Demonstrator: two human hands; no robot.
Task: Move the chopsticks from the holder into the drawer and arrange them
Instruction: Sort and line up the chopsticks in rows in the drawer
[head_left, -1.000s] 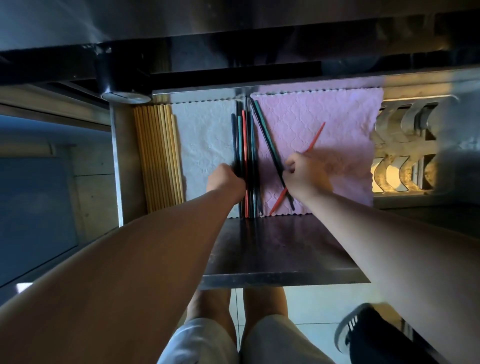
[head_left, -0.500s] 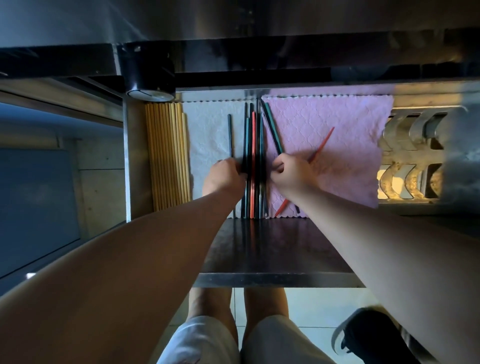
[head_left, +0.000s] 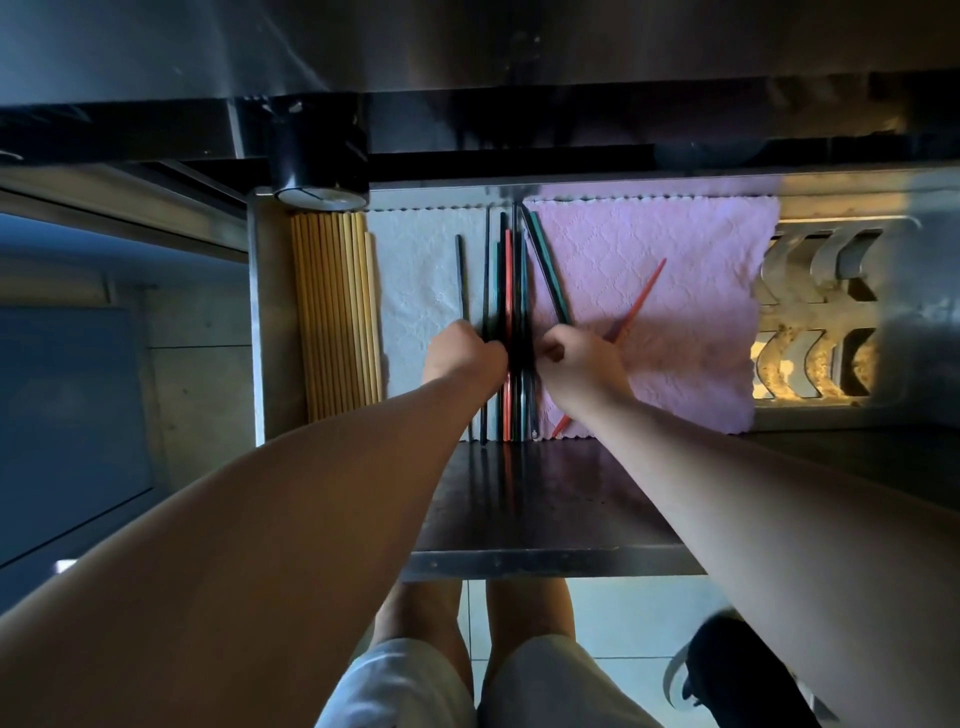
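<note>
Colored chopsticks (head_left: 511, 280) lie bundled lengthwise in the drawer (head_left: 519, 564), at the seam between white cloth (head_left: 415, 291) and pink cloth (head_left: 675, 291). Left hand (head_left: 465, 356) is curled against the bundle's left side, grip unclear. Right hand (head_left: 579, 364) is curled on the slanted green chopsticks (head_left: 548, 270), over a loose red chopstick (head_left: 641, 296).

no text, label, brand, number or sign can be read anywhere in view.
</note>
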